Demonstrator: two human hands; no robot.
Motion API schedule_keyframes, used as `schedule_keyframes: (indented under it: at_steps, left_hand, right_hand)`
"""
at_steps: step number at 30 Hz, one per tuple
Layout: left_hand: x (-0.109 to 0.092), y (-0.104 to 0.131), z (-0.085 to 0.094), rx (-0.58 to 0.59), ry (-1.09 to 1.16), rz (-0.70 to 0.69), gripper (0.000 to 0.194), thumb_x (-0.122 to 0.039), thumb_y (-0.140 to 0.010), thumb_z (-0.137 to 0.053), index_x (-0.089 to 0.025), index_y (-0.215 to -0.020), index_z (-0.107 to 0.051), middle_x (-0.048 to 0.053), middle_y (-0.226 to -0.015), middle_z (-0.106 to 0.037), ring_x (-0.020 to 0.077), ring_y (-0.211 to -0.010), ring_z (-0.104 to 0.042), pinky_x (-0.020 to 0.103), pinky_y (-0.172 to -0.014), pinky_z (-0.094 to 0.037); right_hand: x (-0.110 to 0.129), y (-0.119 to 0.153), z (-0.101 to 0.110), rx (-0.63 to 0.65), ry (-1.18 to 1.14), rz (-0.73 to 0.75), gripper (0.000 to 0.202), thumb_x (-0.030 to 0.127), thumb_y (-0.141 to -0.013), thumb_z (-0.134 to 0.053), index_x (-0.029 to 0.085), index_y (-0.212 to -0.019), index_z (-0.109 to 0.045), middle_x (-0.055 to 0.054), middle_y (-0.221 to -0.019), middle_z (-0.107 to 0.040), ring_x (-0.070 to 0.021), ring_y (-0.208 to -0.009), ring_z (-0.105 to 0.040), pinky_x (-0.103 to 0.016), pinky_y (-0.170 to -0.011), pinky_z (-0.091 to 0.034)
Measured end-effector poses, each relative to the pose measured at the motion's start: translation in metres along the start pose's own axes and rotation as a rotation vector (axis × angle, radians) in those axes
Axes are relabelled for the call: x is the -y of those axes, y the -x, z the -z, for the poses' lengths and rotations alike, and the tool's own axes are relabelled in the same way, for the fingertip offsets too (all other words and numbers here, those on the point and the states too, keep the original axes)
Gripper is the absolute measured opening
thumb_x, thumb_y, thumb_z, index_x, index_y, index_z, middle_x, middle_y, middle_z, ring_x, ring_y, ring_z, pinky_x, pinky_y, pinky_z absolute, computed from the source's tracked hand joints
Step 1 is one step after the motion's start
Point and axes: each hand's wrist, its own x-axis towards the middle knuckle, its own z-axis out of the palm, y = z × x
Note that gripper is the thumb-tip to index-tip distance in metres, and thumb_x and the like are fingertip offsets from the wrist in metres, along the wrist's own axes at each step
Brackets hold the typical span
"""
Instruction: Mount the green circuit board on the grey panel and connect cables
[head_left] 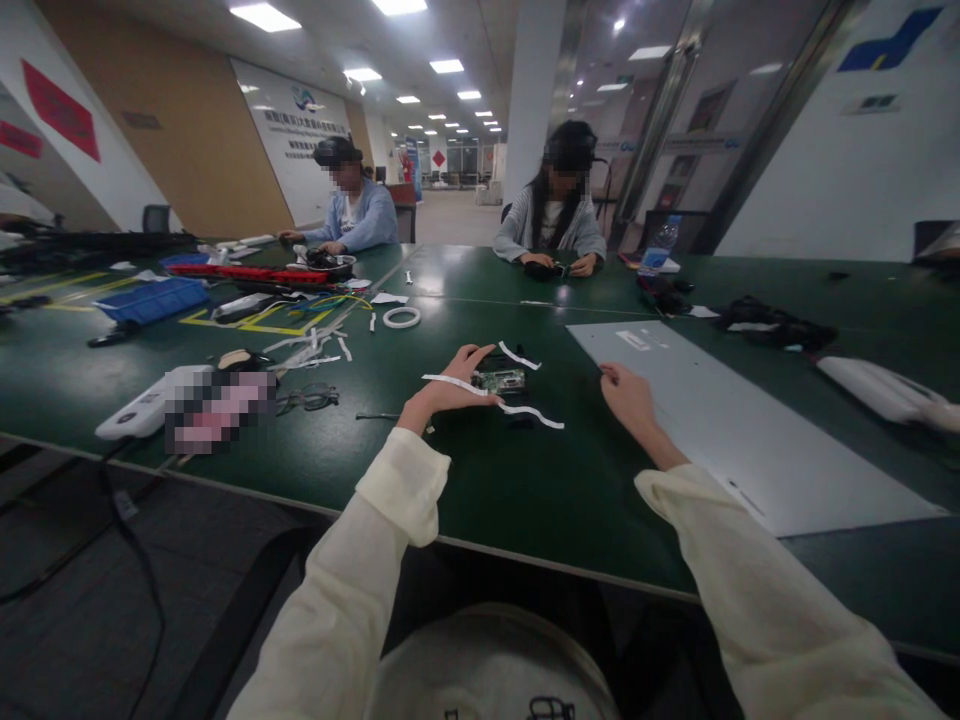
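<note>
My left hand point(450, 392) is curled round the left end of a small green circuit board point(504, 381), thumb on the near side and fingers on the far side. One white strip point(519, 356) stands out from the fingertips, and a second white strip point(534, 413) extends right from the thumb. Another white strip point(450, 381) lies across the back of this hand. To the right, my right hand point(628, 400) has thumb and forefinger pinched together by the left edge of a grey panel point(720, 420). Whatever that pinch holds is too small to make out.
A white tape roll point(402, 317) and loose strips point(315, 347) lie beyond my left hand. Glasses point(307, 398), a white power bank-like box point(154, 400) and a blue tray point(154, 299) are at left. Two people sit across the green table point(465, 480). A bottle point(660, 245) stands far right.
</note>
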Motion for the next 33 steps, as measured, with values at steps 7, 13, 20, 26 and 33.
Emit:
schedule_keyframes:
  at_steps: [7,13,20,26,33]
  left_hand:
    - [0.004,0.003,0.007,-0.063,-0.019,0.006,0.091,-0.050,-0.061,-0.069,-0.026,-0.138,-0.028,0.009,-0.137,-0.026,0.0296,-0.124,-0.036,0.043,-0.105,-0.032]
    - [0.003,0.002,0.007,-0.074,-0.045,-0.069,0.089,-0.052,-0.061,-0.068,-0.024,-0.137,-0.031,0.009,-0.136,-0.027,0.0275,-0.124,-0.036,0.040,-0.106,-0.031]
    - [0.004,0.000,0.010,-0.143,-0.069,-0.073,0.087,-0.048,-0.062,-0.068,-0.022,-0.136,-0.032,0.009,-0.134,-0.030,0.0269,-0.126,-0.034,0.038,-0.108,-0.028]
    - [0.009,0.001,0.015,-0.235,-0.080,-0.101,0.083,-0.046,-0.065,-0.067,-0.020,-0.135,-0.031,0.009,-0.133,-0.030,0.0254,-0.126,-0.033,0.035,-0.108,-0.028]
    - [0.015,-0.001,0.017,-0.333,-0.107,-0.017,0.083,-0.045,-0.067,-0.066,-0.021,-0.136,-0.027,0.009,-0.133,-0.029,0.0251,-0.127,-0.030,0.037,-0.109,-0.025]
  right_hand:
    - [0.013,0.007,0.000,0.037,-0.098,0.042,0.034,0.022,-0.083,-0.042,0.016,-0.109,-0.062,-0.007,-0.101,-0.066,-0.0201,-0.096,-0.060,-0.033,-0.090,-0.043]
    - [0.040,0.024,0.000,0.143,-0.236,0.167,0.033,0.025,-0.085,-0.042,0.016,-0.111,-0.060,-0.007,-0.102,-0.065,-0.0192,-0.096,-0.060,-0.032,-0.088,-0.044]
    - [0.081,0.056,0.006,0.313,-0.383,0.453,0.032,0.023,-0.087,-0.039,0.017,-0.111,-0.060,-0.006,-0.106,-0.064,-0.0204,-0.094,-0.059,-0.035,-0.087,-0.043]
    - [0.109,0.083,0.010,0.383,-0.395,0.671,0.029,0.023,-0.089,-0.038,0.017,-0.103,-0.064,-0.006,-0.100,-0.065,-0.0201,-0.091,-0.060,-0.035,-0.085,-0.045]
    - [0.120,0.099,0.016,0.449,-0.424,0.800,0.029,0.027,-0.090,-0.040,0.020,-0.106,-0.063,-0.006,-0.112,-0.061,-0.0190,-0.108,-0.054,-0.036,-0.095,-0.040]
